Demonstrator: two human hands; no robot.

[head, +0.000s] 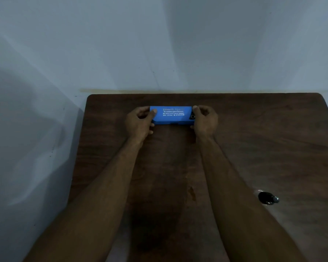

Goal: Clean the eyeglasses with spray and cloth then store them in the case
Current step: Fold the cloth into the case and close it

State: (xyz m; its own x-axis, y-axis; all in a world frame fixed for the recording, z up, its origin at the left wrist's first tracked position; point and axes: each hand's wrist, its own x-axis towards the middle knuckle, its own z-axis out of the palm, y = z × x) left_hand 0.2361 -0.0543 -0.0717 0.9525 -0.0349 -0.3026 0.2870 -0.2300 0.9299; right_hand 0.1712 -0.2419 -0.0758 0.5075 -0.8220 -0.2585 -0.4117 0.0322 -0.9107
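A blue eyeglass case [172, 115] with white print on its lid lies far out on the dark wooden table [254, 148], its lid down. My left hand [140, 121] grips its left end, thumb on the lid. My right hand [204, 120] grips its right end, thumb on the top corner. No eyeglasses or cloth show; the inside of the case is hidden.
A small dark spray bottle [267, 198] with a shiny cap lies on its side near the table's right front. A pale wall rises just behind the table. The table's left edge drops off beside my left forearm.
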